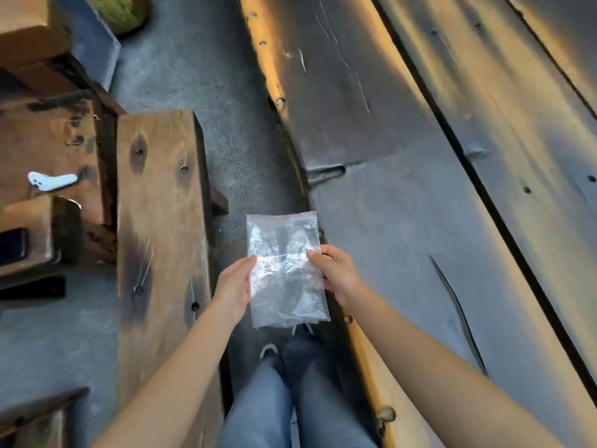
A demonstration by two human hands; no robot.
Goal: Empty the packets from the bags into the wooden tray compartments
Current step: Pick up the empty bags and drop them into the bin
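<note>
Both hands are on it: the left hand (234, 286) pinches the left edge of the clear zip bag (284, 270) and the right hand (336, 273) pinches the right edge, thumb on the front face and fingers tucked behind. So the hands sit apart with the bag held flat between them. Both forearms reach in from the bottom of the view, wrists fairly straight, palms turned inward toward the bag. It's held in the air, red-lined seal at the far end, away from the person, with shiny crinkled contents bunched in the middle (too much glare to pick out single packets). Whether that seal is open, I cannot tell. This looks like the opening step, and the way to do it well is to shift both grips up to the seal, part the lips with the thumbs, and keep the mouth up until it's over a compartment, then tip. No wooden tray shows anywhere, so it needs finding first. Directly below the bag are the jeans (258, 399) and grey floor. Left of the bag runs a wooden bench (158, 221), and further left a small white object (51, 182) lies on another wooden block. Right of the bag stretches the dark plank table (420, 221), its pale edge passing just beside the right hand.
</note>
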